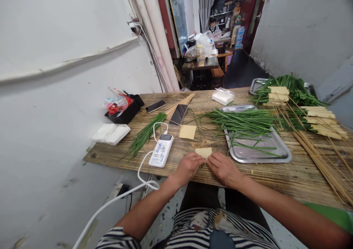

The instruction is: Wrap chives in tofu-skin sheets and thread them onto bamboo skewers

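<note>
My left hand (190,166) and my right hand (223,168) meet near the table's front edge, fingertips pinched on the near side of a pale yellow tofu sheet (204,152). A little green shows under my left fingers; my fingers hide most of the near edge. A second square tofu sheet (188,132) lies flat just beyond. To the right, long green chives (242,120) lie across a metal tray (260,157). A smaller bunch of chives (147,135) rests on the left.
On the left are a white power bank (161,151) with a cable, two phones (178,114) (156,106), napkins (111,134) and a black box (124,113). Bamboo skewers (317,157) and skewered tofu rolls (322,120) lie right. A person (212,25) sits far back.
</note>
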### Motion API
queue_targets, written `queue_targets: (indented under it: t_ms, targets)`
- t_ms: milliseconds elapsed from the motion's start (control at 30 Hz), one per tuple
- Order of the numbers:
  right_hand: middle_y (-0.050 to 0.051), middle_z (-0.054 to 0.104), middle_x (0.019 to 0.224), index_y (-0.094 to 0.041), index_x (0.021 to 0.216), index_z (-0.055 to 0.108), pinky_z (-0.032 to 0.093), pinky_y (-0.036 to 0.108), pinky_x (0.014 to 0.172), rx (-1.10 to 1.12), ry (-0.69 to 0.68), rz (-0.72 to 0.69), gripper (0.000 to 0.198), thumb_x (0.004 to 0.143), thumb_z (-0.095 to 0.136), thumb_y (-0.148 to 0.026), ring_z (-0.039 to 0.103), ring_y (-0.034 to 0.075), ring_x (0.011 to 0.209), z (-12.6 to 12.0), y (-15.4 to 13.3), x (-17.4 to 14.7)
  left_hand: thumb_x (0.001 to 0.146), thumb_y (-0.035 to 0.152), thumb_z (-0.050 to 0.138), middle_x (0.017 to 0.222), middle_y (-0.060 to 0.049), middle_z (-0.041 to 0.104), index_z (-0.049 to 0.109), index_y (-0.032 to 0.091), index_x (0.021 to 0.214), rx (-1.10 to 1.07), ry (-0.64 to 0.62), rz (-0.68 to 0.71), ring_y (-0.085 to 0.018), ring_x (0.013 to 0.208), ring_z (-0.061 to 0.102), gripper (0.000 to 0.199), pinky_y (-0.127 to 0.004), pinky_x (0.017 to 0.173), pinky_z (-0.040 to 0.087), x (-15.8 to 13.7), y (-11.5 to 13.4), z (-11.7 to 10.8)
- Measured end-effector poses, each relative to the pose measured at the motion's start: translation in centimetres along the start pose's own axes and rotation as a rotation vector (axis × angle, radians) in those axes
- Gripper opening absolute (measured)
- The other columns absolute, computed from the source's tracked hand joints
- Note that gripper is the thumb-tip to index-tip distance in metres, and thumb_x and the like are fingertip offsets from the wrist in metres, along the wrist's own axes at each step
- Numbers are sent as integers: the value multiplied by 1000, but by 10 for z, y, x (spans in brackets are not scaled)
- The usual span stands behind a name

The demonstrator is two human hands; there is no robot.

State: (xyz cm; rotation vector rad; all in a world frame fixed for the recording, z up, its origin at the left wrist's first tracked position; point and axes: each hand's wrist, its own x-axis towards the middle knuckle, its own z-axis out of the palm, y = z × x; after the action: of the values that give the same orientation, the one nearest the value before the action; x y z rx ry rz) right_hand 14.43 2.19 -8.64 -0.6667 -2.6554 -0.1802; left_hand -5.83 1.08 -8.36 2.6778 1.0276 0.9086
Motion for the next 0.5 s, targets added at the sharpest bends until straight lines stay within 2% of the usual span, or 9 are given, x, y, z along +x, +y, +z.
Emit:
queue_targets:
  t_ms: [233, 367, 500]
  targets:
    - [7, 56, 81, -15, 87, 62, 36, 32, 73, 172, -147, 88, 27, 96, 37, -18, 43, 19, 81, 0, 9, 10, 92, 17, 46, 86, -5, 70, 67, 17, 90, -57, 61, 14, -15, 78, 61, 21, -29, 74, 50, -2, -7, 5]
    - [4, 55, 76, -16, 74, 61, 33, 29, 68, 300, -199, 140, 28, 94, 42, -17, 41, 16, 74, -3, 16, 17, 92, 20, 47, 90, -6, 70, 67, 17, 91, 47, 64, -4, -15, 79, 60, 20, -29, 73, 49, -5, -4, 4]
    - [4, 55, 74, -16, 68, 59, 32, 29, 66, 337, -190, 156, 31, 94, 42, -18, 41, 15, 72, -3, 19, 20, 91, 22, 51, 88, -6, 68, 66, 17, 93, 151, 46, -18, -17, 81, 58, 16, -32, 73, 46, -4, 3, 1]
